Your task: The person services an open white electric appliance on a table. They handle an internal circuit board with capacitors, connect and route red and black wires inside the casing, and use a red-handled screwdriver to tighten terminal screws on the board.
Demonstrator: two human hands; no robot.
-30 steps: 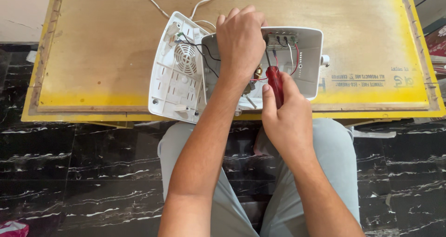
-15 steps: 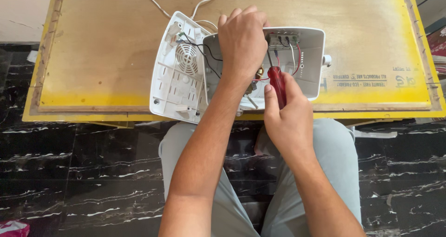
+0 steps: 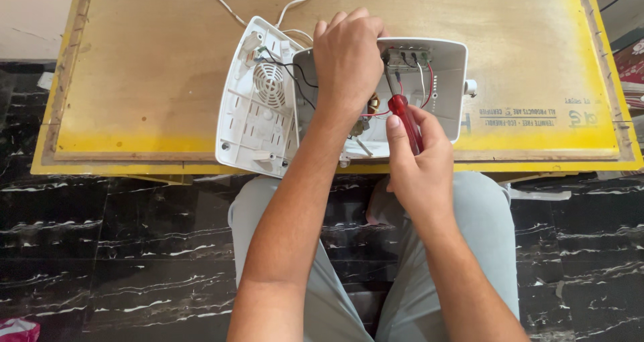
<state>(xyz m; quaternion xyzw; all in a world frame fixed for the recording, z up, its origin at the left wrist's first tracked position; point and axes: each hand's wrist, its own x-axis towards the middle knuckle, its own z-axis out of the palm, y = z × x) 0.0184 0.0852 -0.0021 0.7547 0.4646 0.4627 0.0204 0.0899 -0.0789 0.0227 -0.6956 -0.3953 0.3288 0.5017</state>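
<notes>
An opened white plastic appliance housing (image 3: 446,67) lies on the wooden board, its cover (image 3: 255,124) with a round grille swung out to the left. Red, black and white wires (image 3: 422,80) run inside it. My left hand (image 3: 349,57) reaches into the housing from above with fingers curled, and what they hold is hidden. My right hand (image 3: 419,164) grips a red-handled screwdriver (image 3: 406,117), its shaft pointing up into the top of the housing.
The board (image 3: 147,67) has a yellow rim and rests above a black marbled floor (image 3: 100,248). A white cable (image 3: 295,0) leads off the far edge. My knees in grey trousers (image 3: 483,228) sit under the front edge. A red object (image 3: 630,60) lies at right.
Both hands stay in place at the housing; the screwdriver shifts only slightly.
</notes>
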